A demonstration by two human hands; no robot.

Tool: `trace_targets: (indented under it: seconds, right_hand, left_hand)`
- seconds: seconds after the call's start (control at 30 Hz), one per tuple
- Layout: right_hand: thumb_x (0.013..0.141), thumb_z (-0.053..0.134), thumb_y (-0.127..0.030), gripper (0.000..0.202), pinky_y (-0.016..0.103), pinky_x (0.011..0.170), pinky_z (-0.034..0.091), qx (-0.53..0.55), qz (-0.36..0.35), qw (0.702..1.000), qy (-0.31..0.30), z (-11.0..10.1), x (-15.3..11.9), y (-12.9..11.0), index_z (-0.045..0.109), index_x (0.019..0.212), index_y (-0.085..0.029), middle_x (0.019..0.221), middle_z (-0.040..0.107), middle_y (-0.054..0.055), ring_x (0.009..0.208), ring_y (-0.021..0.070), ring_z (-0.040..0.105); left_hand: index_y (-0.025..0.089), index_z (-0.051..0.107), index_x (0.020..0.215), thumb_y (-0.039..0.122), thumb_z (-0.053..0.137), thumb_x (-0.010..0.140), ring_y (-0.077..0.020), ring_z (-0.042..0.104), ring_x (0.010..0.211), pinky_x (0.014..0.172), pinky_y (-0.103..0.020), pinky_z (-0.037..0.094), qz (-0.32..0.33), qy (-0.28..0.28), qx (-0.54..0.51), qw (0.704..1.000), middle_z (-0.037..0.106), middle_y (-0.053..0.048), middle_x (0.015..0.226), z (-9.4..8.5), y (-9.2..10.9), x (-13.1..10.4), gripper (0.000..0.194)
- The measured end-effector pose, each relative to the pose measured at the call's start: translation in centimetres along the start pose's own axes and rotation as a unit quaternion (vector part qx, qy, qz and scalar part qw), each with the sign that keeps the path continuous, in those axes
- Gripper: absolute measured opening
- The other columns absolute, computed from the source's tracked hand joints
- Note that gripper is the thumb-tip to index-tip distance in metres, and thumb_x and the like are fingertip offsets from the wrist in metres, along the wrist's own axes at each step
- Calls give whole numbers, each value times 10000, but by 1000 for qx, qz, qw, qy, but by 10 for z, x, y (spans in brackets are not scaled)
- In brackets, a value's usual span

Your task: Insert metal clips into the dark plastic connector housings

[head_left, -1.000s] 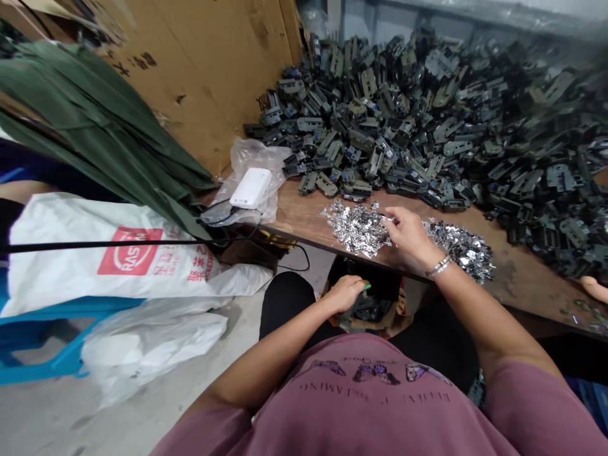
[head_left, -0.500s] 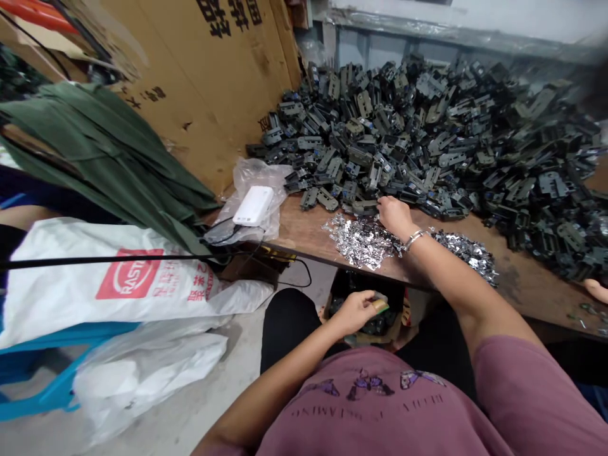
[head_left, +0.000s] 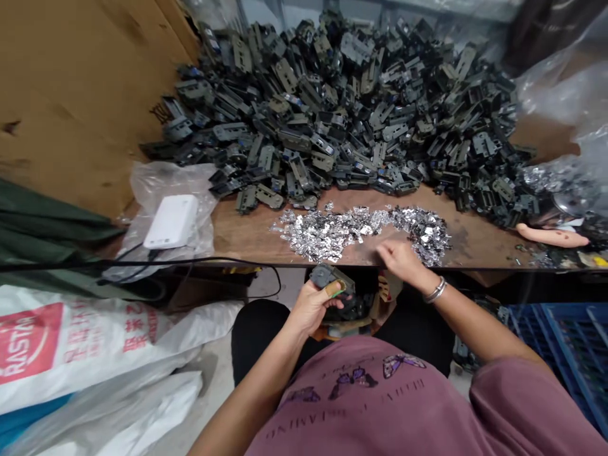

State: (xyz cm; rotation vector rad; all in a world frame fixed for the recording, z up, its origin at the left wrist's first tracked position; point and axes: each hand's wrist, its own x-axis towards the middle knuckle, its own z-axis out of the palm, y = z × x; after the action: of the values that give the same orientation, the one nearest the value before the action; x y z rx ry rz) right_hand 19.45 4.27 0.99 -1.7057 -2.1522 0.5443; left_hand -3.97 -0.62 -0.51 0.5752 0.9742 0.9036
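My left hand (head_left: 308, 308) is closed around a dark grey-green plastic housing (head_left: 325, 274), just below the table's front edge. A yellowish wrap with a green edge (head_left: 333, 289) covers its thumb. My right hand (head_left: 403, 259), a silver bracelet at the wrist, is at the table edge with its fingers drawn together. Blur hides whether anything is pinched there. Small shiny metal pieces (head_left: 320, 235) lie in a loose heap beyond my hands, with a darker heap of them (head_left: 427, 233) beside my right hand.
A large mound of similar plastic housings (head_left: 304, 120) covers the back of the wooden table (head_left: 237, 237). A white power bank (head_left: 171, 220) with a cable rests on plastic film at left. More dark housings (head_left: 356, 307) fill a box between my knees. Blue crates (head_left: 565, 342) stand right.
The view has swung right. My right hand has left the mound's front edge and come back towards me. A plastic housing now shows in my left hand.
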Motion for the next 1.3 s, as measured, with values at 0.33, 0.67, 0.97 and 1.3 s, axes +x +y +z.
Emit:
trace_targets:
  seconds: [0.33,0.67,0.97,1.3]
  right_hand:
    - [950,453,-247,272,314,763,449,-273,76,959,-10,-18,35,47,694,983,-124,1010,697,166,930,262,655]
    - [900,586,-204,166,268,837,452,-130,26,990,-43,-4,2,49,712,997,-155,1036,741,88,949,205,672]
    - [922,525,-202,199,251,672,374,-109,71,989,-65,-16,0,56,700,833,-172,855,730,52,775,171,641]
    - [937,535,-263,201,273,818,429,-135,46,989,-27,-14,-2,57,703,983,-162,1014,706,100,956,215,629]
  left_hand:
    - [124,607,733,409,872,564,-167,677,555,394,-189,450,-21,-8,87,996,670,-27,642,21,-12,-4,424]
    - [133,605,731,419,860,572,-135,638,536,417,-191,444,-1,7,117,993,669,-26,634,16,-11,-6,415]
    - [146,585,757,406,857,565,-86,560,470,462,-206,446,9,19,145,989,659,6,644,21,-6,-9,422]
    - [151,608,776,390,836,591,-152,640,588,469,-221,471,20,-10,157,987,670,-28,668,26,-4,-4,379]
